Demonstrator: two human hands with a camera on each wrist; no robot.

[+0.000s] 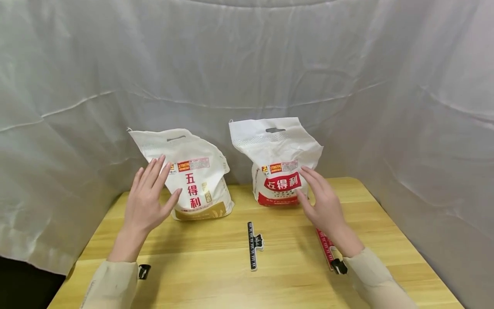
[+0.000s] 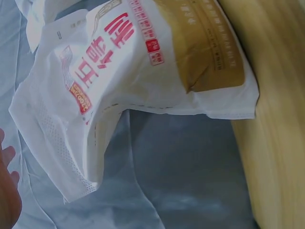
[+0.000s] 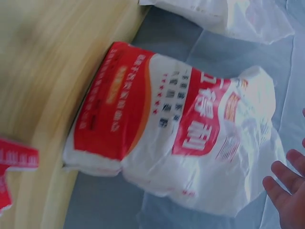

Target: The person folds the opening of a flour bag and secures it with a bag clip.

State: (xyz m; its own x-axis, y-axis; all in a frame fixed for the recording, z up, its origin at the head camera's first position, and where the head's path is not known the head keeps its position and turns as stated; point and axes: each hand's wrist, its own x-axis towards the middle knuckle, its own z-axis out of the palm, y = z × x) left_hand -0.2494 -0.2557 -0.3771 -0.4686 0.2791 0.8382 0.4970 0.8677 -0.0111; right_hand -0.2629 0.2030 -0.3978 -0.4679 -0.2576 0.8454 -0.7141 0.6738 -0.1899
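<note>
Two white bags are standing side by side toward the back of the table [image 1: 208, 262], with a gap between them. The gold-bottomed bag [image 1: 198, 180] is standing on the left, its top leaning to the left. The red-bottomed bag [image 1: 281, 171] is standing on the right, its handle slot showing.

The left hand [image 1: 148, 204] is hovering near the gold-bottomed bag, its fingers extending and its thumb spreading away; the grip is standing wide, with nothing in it. The left wrist view is showing a gap between that hand and the bag.

The right hand [image 1: 326, 201] is hovering near the red-bottomed bag, its grip likewise wide and holding nothing; whether the fingertips are touching the bag cannot be told.

A black clip [image 1: 252, 246] is lying between the two forearms. A red clip [image 1: 325, 246] is lying partly hidden beneath the right wrist. A small dark object [image 1: 144, 271] is showing beside the left sleeve [image 1: 112, 281]. A grey curtain [image 1: 247, 64] is hanging behind the bags.
</note>
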